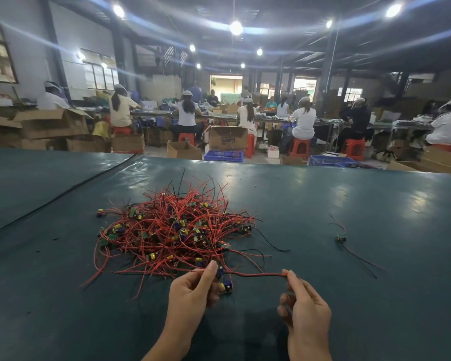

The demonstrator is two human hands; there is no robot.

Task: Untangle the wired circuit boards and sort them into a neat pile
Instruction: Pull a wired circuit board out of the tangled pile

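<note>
A tangled heap of small circuit boards with red and black wires [176, 227] lies in the middle of the dark green table [323, 204]. At the heap's near edge my left hand [193, 290] pinches one small board [225, 281] that carries blue and yellow parts. Its red and black wire [255, 274] stretches to the right into my right hand [305, 308], which pinches the wire's end between thumb and forefinger. One separate board with its wires [341, 238] lies alone on the table to the right.
A dark seam or cable [63, 196] runs diagonally across the table's left side. Beyond the table's far edge, several people sit on red stools at long benches among cardboard boxes [227, 138] and blue crates [224, 155].
</note>
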